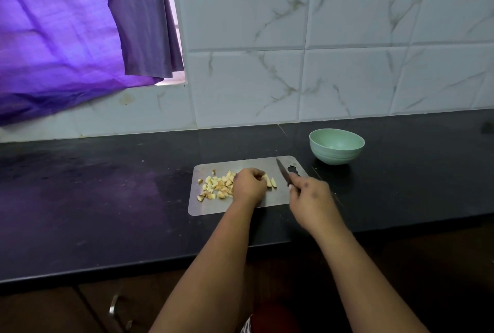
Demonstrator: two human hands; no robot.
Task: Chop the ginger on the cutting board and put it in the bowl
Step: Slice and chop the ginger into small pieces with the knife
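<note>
A grey cutting board [240, 208] lies flat on the black counter. Several small pale-yellow ginger cubes [217, 185] are piled on its left half. My left hand [248, 184] rests on the board with fingers curled over a few larger ginger pieces [270, 182] at its right side. My right hand [310, 197] grips a small dark knife [282, 172], whose blade points up and away, lifted just right of those pieces. A light green bowl [336, 146] stands behind the board's right corner, and nothing is visible inside it.
The black counter [107, 199] runs left to right against a white marbled tile wall [320, 51]. A purple curtain [66, 38] hangs over the left rear. A cabinet handle [113, 306] sits below the counter's front edge.
</note>
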